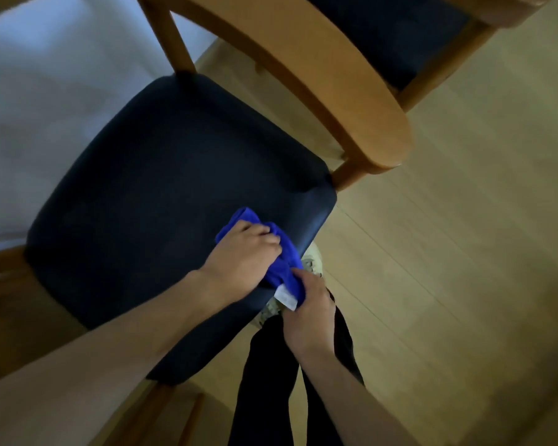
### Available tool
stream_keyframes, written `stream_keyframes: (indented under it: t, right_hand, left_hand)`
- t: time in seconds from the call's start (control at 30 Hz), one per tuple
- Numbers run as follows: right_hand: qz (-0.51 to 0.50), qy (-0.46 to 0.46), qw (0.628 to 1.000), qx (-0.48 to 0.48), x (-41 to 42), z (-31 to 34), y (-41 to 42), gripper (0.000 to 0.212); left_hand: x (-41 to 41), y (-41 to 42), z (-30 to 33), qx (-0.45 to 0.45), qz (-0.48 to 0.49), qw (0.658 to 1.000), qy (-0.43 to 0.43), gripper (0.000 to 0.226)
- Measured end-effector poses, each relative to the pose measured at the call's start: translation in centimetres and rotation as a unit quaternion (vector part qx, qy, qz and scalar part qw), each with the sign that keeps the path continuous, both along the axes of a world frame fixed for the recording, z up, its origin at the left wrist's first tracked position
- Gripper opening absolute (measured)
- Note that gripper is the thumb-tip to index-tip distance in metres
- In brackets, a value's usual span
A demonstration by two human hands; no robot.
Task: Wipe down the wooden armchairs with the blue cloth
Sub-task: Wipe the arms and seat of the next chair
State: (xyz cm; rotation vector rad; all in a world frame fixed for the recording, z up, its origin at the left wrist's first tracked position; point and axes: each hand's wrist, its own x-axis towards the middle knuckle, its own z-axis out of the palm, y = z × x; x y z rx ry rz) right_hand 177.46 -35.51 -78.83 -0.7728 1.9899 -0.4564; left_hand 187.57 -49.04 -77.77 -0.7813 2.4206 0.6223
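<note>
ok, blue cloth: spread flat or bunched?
Bunched. The blue cloth is gathered in folds between the left hand and right hand at the seat edge, white tag hanging.

No readable text anywhere; white tag point(285, 296) on the blue cloth point(281, 265) blurred, illegible

i look down at a floor point(464, 252) made of pale wood boards with thin lines between them. the light is dim and the floor looks a bit yellow. on my left there is a big white cloth point(45, 107), maybe a sheet or a curtain, i cannot tell which. it looks soft and bright. down near my feet the room gets darker, with shadows at the edges.
</note>
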Motion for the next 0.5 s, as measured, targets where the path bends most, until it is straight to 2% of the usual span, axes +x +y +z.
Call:
stream_keyframes:
  t: [0.1, 0.2, 0.27, 0.3, 0.37, 0.43, 0.5]
  right_hand:
    - [0.059, -0.018, 0.998, 0.009, -0.8, 0.7, 1.0, 0.052]
    - [0.065, 0.01, 0.996, -0.067, -2.9, 1.6, -1.6, 0.055]
    - [0.075, 0.077, 0.984, -0.145, -4.4, 1.7, -5.1, 0.055]
    - [0.085, 0.112, 0.976, -0.167, -5.2, 1.5, -7.1, 0.057]
    - [0.115, 0.149, 0.966, -0.176, -6.3, 0.9, -11.0, 0.064]
    - [0.185, 0.185, 0.958, -0.121, -5.8, 0.3, -12.9, 0.072]
    - [0.257, 0.244, 0.934, -0.048, -4.0, -0.4, -12.1, 0.08]
  left_hand:
    - [1.8, 1.6, 0.7, 0.029, -0.03, 0.999, -0.026, 0.044]
    - [1.6, -0.6, 1.9, 0.011, 0.02, 0.995, 0.093, 0.052]
    - [-0.1, -3.3, 2.1, -0.05, 0.074, 0.979, 0.181, 0.054]
    - [-1.4, -5.0, 1.9, -0.084, 0.1, 0.975, 0.182, 0.055]
    - [-3.9, -8.1, 1.8, -0.113, 0.143, 0.977, 0.11, 0.044]
    - [-4.5, -9.4, 1.3, -0.107, 0.146, 0.981, 0.066, 0.028]
    - [-2.6, -8.3, 0.4, -0.097, 0.122, 0.986, 0.058, 0.029]
